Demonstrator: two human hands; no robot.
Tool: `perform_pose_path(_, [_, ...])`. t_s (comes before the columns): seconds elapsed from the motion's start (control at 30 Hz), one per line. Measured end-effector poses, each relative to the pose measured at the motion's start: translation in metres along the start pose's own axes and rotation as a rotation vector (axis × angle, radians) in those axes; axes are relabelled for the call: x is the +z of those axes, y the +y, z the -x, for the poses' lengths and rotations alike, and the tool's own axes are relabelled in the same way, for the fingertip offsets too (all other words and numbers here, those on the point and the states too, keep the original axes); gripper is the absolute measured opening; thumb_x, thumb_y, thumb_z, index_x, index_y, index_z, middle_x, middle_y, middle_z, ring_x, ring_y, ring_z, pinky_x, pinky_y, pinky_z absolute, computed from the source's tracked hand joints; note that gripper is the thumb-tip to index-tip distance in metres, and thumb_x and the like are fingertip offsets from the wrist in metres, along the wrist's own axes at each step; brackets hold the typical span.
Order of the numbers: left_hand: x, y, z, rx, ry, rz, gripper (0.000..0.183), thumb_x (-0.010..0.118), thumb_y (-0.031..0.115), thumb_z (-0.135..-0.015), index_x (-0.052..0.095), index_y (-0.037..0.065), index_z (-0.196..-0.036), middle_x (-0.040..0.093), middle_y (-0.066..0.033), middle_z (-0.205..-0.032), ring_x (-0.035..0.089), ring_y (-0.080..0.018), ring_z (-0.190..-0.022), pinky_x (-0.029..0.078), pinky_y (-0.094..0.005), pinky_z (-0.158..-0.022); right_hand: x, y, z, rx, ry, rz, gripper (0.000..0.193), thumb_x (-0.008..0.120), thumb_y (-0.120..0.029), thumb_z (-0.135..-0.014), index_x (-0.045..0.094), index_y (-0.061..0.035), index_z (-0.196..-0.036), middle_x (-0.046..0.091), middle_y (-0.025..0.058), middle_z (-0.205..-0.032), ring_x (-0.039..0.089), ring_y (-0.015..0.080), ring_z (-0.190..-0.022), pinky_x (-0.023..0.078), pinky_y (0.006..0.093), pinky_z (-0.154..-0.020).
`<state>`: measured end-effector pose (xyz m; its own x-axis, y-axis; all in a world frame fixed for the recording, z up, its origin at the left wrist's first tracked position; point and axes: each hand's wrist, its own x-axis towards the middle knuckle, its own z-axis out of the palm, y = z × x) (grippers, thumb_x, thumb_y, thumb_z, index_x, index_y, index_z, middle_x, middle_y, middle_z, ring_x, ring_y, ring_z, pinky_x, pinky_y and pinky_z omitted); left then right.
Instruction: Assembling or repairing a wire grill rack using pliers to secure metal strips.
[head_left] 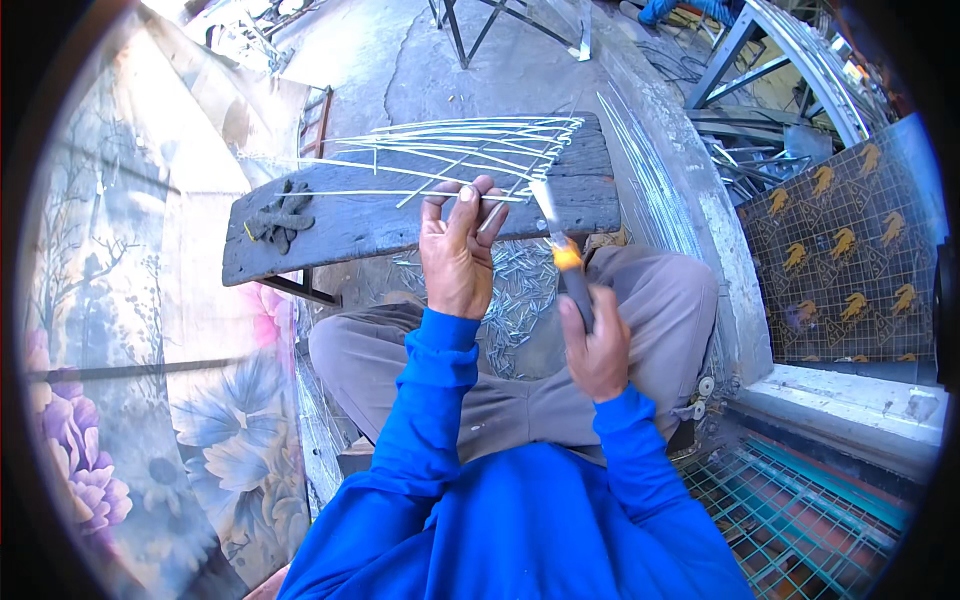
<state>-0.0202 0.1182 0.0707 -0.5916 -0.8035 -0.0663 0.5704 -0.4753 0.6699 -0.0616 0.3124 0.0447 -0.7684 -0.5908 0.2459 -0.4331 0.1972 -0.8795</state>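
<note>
My left hand (460, 240) is closed, its thumb and fingers pinching a thin metal wire (380, 192) near its right end. Several more wires (440, 126) fan out on a dark wooden bench (340, 240), their right ends gathered in a slanting row of bent, linked ends (556, 150). My right hand (598, 345) grips a hammer (574, 285) by its black and orange handle. The pale, blurred head (544, 198) is close to the wire ends, just right of my left fingertips; whether it touches them I cannot tell.
A dark work glove (282, 215) lies on the bench's left part. Many short metal offcuts (515, 300) litter the floor between my legs. Long wires (650, 170) lie along a ledge at the right. A flowered sheet (180, 400) hangs at the left; a green wire grid (800, 520) sits lower right.
</note>
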Motion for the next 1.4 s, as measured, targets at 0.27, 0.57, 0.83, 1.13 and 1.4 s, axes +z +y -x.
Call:
perform_pose_path(0.27, [-0.023,-0.005,0.013,-0.032,0.029,0.004,0.022,0.062,0.009,-0.102,0.052,0.009,-0.122,0.067,-0.0141,-0.12,0.069,-0.0204,-0.108,0.063,-0.0334,-0.091,0.01,0.014,0.016,0.098,-0.041,0.0,0.027,0.068,-0.025,-0.099,0.058,-0.0017,-0.107,0.063,0.0161,-0.085,0.064,0.0301,-0.075,0.05,0.0414,-0.068])
perform_pose_path(0.57, [-0.151,-0.031,0.047,-0.34,0.265,-0.221,0.018,0.056,0.015,-0.104,0.051,0.012,-0.122,0.066,-0.0069,-0.103,0.066,-0.0168,-0.093,0.058,-0.0364,-0.085,-0.006,0.031,0.029,0.268,0.042,-0.143,0.033,0.064,-0.033,-0.103,0.057,-0.0009,-0.106,0.061,0.0044,-0.078,0.059,0.0113,-0.07,0.048,0.0301,-0.064])
perform_pose_path(0.83, [-0.159,-0.026,0.049,-0.425,0.283,-0.287,0.024,0.061,0.033,-0.104,0.053,0.014,-0.117,0.062,-0.0064,-0.115,0.063,-0.0186,-0.108,0.057,-0.0363,-0.086,0.005,0.041,0.026,0.387,-0.037,-0.239,0.033,0.063,-0.035,-0.103,0.058,-0.0024,-0.104,0.062,0.0035,-0.084,0.058,0.0092,-0.076,0.048,0.0272,-0.07])
perform_pose_path(1.13, [-0.154,-0.042,0.052,-0.487,0.203,-0.103,0.035,0.046,0.039,-0.11,0.054,0.009,-0.127,0.066,-0.012,-0.12,0.068,-0.0277,-0.114,0.06,-0.0417,-0.09,0.014,0.043,0.031,0.446,-0.144,-0.244,0.031,0.063,-0.033,-0.104,0.057,-0.0024,-0.105,0.061,0.0019,-0.086,0.057,0.0074,-0.077,0.048,0.0254,-0.071])
perform_pose_path(1.4, [-0.152,-0.053,0.05,-0.465,0.227,-0.187,0.023,0.052,0.029,-0.109,0.053,0.007,-0.116,0.061,-0.0066,-0.113,0.07,-0.0232,-0.108,0.064,-0.038,-0.084,0.016,0.044,0.03,0.457,-0.153,-0.196,0.029,0.062,-0.031,-0.105,0.057,-0.002,-0.105,0.059,0.001,-0.085,0.056,0.007,-0.076,0.047,0.0251,-0.07])
